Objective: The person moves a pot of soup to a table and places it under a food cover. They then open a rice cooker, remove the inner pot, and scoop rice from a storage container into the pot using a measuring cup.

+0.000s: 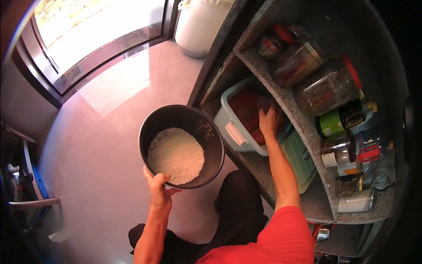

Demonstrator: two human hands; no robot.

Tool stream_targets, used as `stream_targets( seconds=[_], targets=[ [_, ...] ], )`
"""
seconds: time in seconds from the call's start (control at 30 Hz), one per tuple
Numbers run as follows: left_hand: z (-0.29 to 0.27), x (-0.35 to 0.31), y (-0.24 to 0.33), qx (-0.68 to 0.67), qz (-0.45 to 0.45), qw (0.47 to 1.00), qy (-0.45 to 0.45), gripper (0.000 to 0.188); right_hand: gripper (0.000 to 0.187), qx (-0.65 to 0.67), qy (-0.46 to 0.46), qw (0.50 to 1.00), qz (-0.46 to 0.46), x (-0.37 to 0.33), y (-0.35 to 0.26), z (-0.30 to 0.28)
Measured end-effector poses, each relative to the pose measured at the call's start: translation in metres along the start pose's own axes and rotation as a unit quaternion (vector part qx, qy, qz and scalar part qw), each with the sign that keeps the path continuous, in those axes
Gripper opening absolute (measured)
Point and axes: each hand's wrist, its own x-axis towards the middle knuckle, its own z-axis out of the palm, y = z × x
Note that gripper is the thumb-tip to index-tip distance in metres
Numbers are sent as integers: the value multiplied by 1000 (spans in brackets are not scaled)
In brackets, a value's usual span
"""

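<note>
Rice [176,155], white and uncooked, lies in a dark cooker pot [211,132] held out over the floor [96,145]. Left hand [158,191] grips the pot's near rim, thumb inside, fingers curled beneath. Right hand [267,121] reaches into a pale green storage bin [235,132] on the lower stone shelf [307,202]; fingers close on a clear cup [265,104]. Jars [325,90] stand on the shelf above.

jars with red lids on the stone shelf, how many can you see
3 show clearly: a small dark jar at the far end, a metal-banded jar beside it, and a big glass jar next along. Others nearer may be hidden.
</note>
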Motion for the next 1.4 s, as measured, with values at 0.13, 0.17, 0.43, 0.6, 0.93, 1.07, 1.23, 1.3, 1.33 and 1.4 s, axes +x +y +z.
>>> stream_targets(
  seconds=[0.13, 0.17, 0.43, 0.6, 0.93, 1.07, 1.23, 1.3, 1.33, 1.4],
  targets=[
    [1, 2, -8, -19, 10, 1000, -22, 72, 60, -188, -176, 964, 72, 44, 112, 61],
    [1, 1, -8, -25, 16, 999, -15, 73, 57, -206, -248, 944, 66, 49, 124, 80],
    [-15, 8, -27, -65, 16, 996, 66, 31, 32, -271, -537, 760, -247, 64, 133, 162],
    [-13, 13, -29, -46, 9, 998, 52, 34, 37, -394, -375, 834, -93, 54, 183, 172],
    [-18, 15, -34, -19, -24, 998, 47, 47, 24, 387, -397, 756, 347, 38, 138, 91],
    [-16, 14, -32, -15, -22, 999, 34, 51, 24, 453, -358, 687, 442, 45, 139, 81],
    [-1, 4, -22, -17, -11, 999, 36, 58, 26, 478, -283, 720, 416, 41, 163, 90],
    [-1, 1, -21, -13, -6, 999, 40, 60, 29, 446, -259, 752, 410, 39, 167, 109],
    [-4, -1, -22, -9, -12, 999, 31, 61, 32, 410, -257, 788, 381, 34, 183, 117],
    [-2, -3, -21, -7, -13, 1000, 25, 62, 37, 237, -290, 889, 265, 29, 201, 143]
  ],
)
